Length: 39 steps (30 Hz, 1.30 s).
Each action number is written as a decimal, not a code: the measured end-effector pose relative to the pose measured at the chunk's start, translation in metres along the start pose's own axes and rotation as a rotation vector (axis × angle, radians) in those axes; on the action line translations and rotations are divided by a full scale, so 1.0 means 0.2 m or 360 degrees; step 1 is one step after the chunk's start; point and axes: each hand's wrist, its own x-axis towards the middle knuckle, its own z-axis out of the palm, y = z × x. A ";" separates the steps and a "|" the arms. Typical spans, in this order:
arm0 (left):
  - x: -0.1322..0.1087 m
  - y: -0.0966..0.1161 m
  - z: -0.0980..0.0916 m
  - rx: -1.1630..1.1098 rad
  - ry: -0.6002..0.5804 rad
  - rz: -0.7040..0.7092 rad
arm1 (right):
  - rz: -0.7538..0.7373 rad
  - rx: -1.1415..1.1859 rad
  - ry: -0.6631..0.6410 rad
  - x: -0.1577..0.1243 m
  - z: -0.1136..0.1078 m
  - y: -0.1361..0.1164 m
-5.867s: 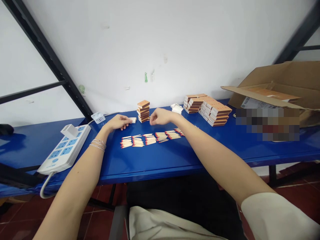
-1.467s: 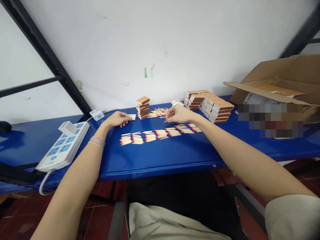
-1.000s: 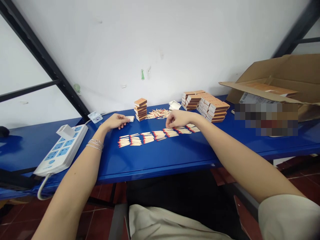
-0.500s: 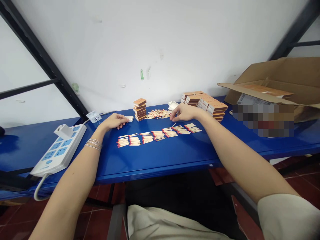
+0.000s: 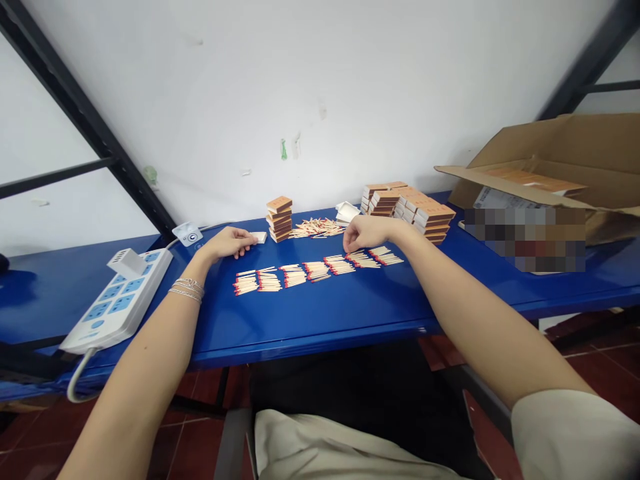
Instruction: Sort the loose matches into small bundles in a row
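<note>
1. At the far edge of the sixth group of matches (image 5: 365, 261) from the left, the right hand (image 5: 367, 232) had thumb and fingers drawn together; whether they held a match could not be told. For work this fine, a light fingertip pinch seemed best.
2. Farther left, the left hand (image 5: 230, 242) touched a small white box (image 5: 261, 237) with its fingertips; whether it gripped the box or merely rested there was unclear. A low, quiet hand there likely spared the matches a knock.
3. To both sides of the right fingertips, seven groups of matches (image 5: 295, 275) ran across the blue table (image 5: 310, 320), red heads leftward. Neat laying probably meant matching that direction and leaving the gaps clear.
4. Beyond them lay the loose pile of matches (image 5: 320, 228), between a stack of matchboxes (image 5: 279, 220) and an open white tray (image 5: 349, 212). Lifting the wrist over the laid groups, not sweeping across, looked safer.
</note>
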 end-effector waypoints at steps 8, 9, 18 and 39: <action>-0.01 0.01 0.00 0.0019 0.0014 -0.0013 | 0.0067 -0.0007 0.0465 0.05 0.01 0.04; -0.01 0.01 0.00 0.0018 0.0012 -0.0011 | 0.0064 -0.0030 0.0582 0.08 0.02 0.05; -0.01 0.01 0.00 0.0027 0.0020 -0.0010 | 0.0023 -0.0134 0.0722 0.17 0.09 0.05; 0.01 -0.02 -0.01 -0.0014 -0.0009 0.0014 | 0.0048 -0.0453 0.0634 0.20 0.11 0.00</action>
